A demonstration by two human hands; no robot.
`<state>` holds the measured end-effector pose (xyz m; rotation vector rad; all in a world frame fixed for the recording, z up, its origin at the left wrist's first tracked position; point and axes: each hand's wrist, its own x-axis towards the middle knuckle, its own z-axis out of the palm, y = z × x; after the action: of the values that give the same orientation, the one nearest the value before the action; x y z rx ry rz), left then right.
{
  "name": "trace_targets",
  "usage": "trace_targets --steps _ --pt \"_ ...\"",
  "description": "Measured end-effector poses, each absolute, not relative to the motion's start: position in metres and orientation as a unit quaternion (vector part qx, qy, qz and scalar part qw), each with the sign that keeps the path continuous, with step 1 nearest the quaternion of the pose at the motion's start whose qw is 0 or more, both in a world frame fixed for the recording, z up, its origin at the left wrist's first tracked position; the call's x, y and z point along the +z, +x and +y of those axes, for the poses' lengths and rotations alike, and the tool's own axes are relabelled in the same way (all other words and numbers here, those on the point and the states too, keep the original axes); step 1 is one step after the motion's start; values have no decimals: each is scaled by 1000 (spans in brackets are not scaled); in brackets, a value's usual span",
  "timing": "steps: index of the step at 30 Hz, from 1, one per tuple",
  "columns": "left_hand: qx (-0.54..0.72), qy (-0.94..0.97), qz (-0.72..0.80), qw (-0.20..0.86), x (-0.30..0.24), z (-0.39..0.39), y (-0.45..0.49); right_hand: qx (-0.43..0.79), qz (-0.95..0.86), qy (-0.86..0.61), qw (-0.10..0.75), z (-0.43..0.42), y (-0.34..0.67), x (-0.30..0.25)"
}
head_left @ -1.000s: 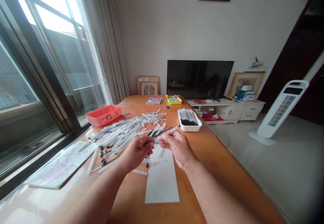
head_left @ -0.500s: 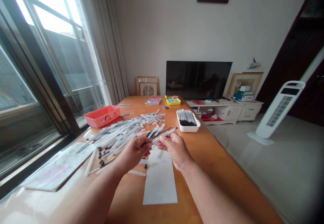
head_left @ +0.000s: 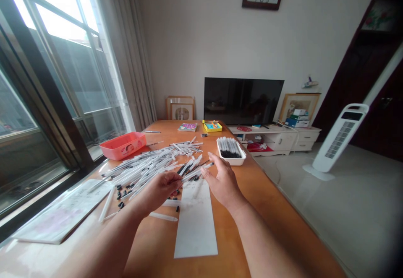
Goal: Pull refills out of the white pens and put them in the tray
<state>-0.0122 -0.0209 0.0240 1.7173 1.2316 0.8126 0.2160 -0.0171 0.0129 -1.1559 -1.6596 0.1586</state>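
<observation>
My left hand (head_left: pixel 166 184) pinches one end of a clear pen (head_left: pixel 195 172), which slants up to the right over a strip of white paper (head_left: pixel 195 236). At the pen's other end, which looks dark, my right hand (head_left: pixel 223 182) has thumb and forefinger spread apart on either side; whether the thumb touches the pen, I cannot tell. Behind my hands lies a heap of clear pen barrels (head_left: pixel 151 162), with several dark-ended pens (head_left: pixel 189 165) at its right. Small black caps or plugs (head_left: pixel 120 194) are scattered left of my left hand.
A white tray (head_left: pixel 233 161) of black-tipped pens stands beyond my right hand. At the left are a red basket (head_left: pixel 122 146) and a booklet (head_left: pixel 63 215). Farther back lie a yellow box (head_left: pixel 212 128) and a colourful book (head_left: pixel 187 127). The table's right edge drops to the floor.
My right hand's fingers have come off the pen and spread apart. My left hand still pinches the pen. The view has shifted slightly.
</observation>
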Motion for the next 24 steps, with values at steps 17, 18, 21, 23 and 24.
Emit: trace_targets --steps 17,18,21,23,24 --pt "436 643 447 443 14 -14 -7 302 -762 -507 268 -18 217 -11" --pt "451 637 449 435 13 -13 -8 306 -746 -521 280 -15 221 -13" --pt "471 633 472 394 12 -10 -16 275 -681 -597 324 -5 238 -15" --pt "468 639 494 357 13 -8 -21 249 -625 -665 324 2 253 -15" --pt "464 644 505 339 14 -8 -23 233 -591 -704 317 5 260 -16"
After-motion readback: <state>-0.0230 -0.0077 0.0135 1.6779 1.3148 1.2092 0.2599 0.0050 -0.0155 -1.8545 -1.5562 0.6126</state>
